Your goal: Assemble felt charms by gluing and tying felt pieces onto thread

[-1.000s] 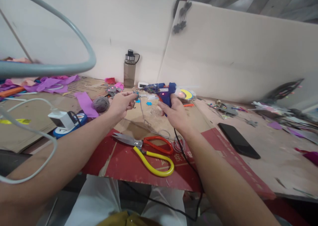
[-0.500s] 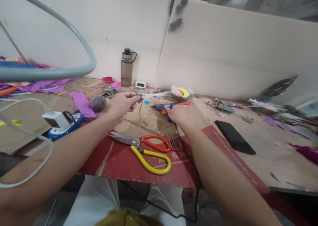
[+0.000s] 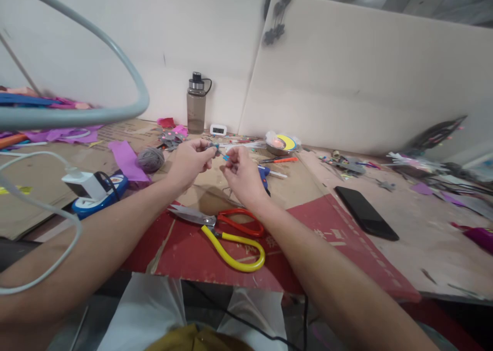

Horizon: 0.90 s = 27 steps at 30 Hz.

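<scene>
My left hand (image 3: 188, 163) pinches a small grey-blue piece (image 3: 215, 146) between thumb and fingertips. Close beside it, my right hand (image 3: 242, 176) has its fingertips closed on a small bright-blue flower cutout (image 3: 226, 157). The two pieces are almost together; whether they touch is unclear. Partly hidden behind my right hand, a blue glue gun (image 3: 264, 174) lies on the cardboard with a white glue stick poking out. Scissors (image 3: 210, 221) with red and yellow handles rest below my hands. A ball of grey yarn (image 3: 150, 160) sits left of my left hand.
A bottle (image 3: 196, 109) and a small digital clock (image 3: 218, 129) stand by the back board. A bowl (image 3: 276, 149) is right of centre, a phone (image 3: 365, 213) farther right. At left lie a power strip (image 3: 100, 199) with a white charger and purple scraps (image 3: 129, 161). A pale tube arcs overhead.
My right hand has let go of the glue gun and moved left toward my left hand. The blue flower cutout, earlier on the table, is now between its fingertips.
</scene>
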Each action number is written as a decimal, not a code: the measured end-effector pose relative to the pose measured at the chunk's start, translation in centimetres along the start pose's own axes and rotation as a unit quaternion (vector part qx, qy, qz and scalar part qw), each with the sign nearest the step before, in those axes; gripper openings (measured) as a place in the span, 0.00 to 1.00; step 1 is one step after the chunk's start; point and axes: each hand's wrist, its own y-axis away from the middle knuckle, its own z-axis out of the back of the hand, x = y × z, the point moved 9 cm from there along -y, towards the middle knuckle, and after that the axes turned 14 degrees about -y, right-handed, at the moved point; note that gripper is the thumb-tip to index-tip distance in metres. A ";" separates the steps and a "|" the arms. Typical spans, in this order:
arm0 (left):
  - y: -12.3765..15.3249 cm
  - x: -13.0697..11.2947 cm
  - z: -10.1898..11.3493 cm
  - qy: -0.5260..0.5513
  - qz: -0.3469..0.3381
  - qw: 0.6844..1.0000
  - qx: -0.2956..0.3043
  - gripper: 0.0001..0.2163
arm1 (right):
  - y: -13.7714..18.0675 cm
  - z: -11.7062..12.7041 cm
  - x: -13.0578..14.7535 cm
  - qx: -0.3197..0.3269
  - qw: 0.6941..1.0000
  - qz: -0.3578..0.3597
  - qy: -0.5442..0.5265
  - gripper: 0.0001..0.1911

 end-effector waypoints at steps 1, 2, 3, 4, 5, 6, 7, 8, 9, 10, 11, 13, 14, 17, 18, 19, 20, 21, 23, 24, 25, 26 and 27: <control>0.0 0.1 -0.1 0.000 0.008 1.000 0.005 0.06 | 0.0 0.6 1.0 -0.009 0.998 0.041 0.043 0.09; 0.0 0.2 -0.2 0.000 0.014 1.000 0.011 0.06 | 0.0 1.1 1.9 -0.015 0.994 0.078 0.076 0.05; 0.0 0.3 -0.3 0.000 0.016 1.000 0.017 0.06 | 0.1 1.5 2.8 -0.020 0.989 0.109 0.100 0.02; 0.0 0.3 -0.5 0.001 0.016 1.000 0.023 0.06 | 0.1 1.7 3.5 -0.023 0.984 0.134 0.117 0.02; 0.0 0.2 -0.6 0.001 0.012 0.999 0.031 0.06 | 0.2 1.9 4.1 -0.026 0.979 0.155 0.128 0.04; 0.0 0.2 -0.8 0.001 0.009 0.999 0.038 0.06 | 0.2 2.0 4.5 -0.027 0.975 0.172 0.135 0.05; 0.1 0.1 -1.0 0.001 0.006 0.999 0.047 0.06 | 0.2 2.1 4.9 -0.029 0.972 0.187 0.142 0.06; 0.1 0.1 -1.2 0.003 0.006 0.998 0.057 0.07 | 0.2 2.1 5.1 -0.030 0.968 0.200 0.148 0.07; 0.2 0.1 -1.4 0.007 0.007 0.998 0.068 0.07 | 0.2 2.1 5.2 -0.032 0.965 0.210 0.154 0.08; 0.3 0.1 -1.7 0.013 0.012 0.997 0.079 0.07 | 0.2 2.2 5.2 -0.034 0.962 0.217 0.161 0.08; 0.4 0.1 -1.9 0.018 0.018 0.996 0.088 0.08 | 0.2 2.2 5.2 -0.035 0.960 0.222 0.170 0.09; 0.5 0.2 -2.2 0.025 0.030 0.994 0.105 0.09 | 0.1 2.3 5.2 -0.037 0.955 0.223 0.194 0.10; 0.5 0.3 -2.4 0.026 0.035 0.993 0.112 0.09 | 0.1 2.4 5.2 -0.038 0.952 0.221 0.208 0.11; 0.6 0.4 -2.8 0.032 0.043 0.990 0.134 0.09 | -0.1 2.4 5.1 -0.037 0.945 0.205 0.251 0.12; 0.7 0.4 -2.9 0.036 0.044 0.988 0.140 0.09 | -0.1 2.4 5.1 -0.036 0.944 0.198 0.263 0.12; 0.7 0.4 -3.0 0.043 0.044 0.988 0.145 0.09 | -0.1 2.3 5.0 -0.035 0.943 0.191 0.272 0.13; 0.7 0.4 -3.1 0.050 0.046 0.987 0.147 0.08 | -0.1 2.3 5.0 -0.035 0.942 0.185 0.276 0.13; 0.7 0.4 -3.1 0.057 0.050 0.986 0.145 0.08 | -0.1 2.3 4.9 -0.035 0.943 0.180 0.277 0.12; 0.8 0.5 -2.9 0.073 0.063 0.986 0.135 0.07 | -0.2 2.3 4.6 -0.035 0.949 0.169 0.264 0.12; 0.8 0.5 -2.9 0.080 0.070 0.986 0.129 0.07 | -0.3 2.3 4.4 -0.036 0.953 0.162 0.252 0.12; 0.8 0.6 -2.8 0.086 0.077 0.985 0.124 0.07 | -0.3 2.4 4.2 -0.037 0.958 0.153 0.239 0.12; 0.9 0.6 -2.8 0.092 0.083 0.985 0.122 0.06 | -0.4 2.6 3.9 -0.039 0.963 0.145 0.224 0.12; 0.9 0.6 -2.8 0.095 0.087 0.984 0.122 0.07 | -0.4 2.7 3.7 -0.043 0.967 0.138 0.209 0.11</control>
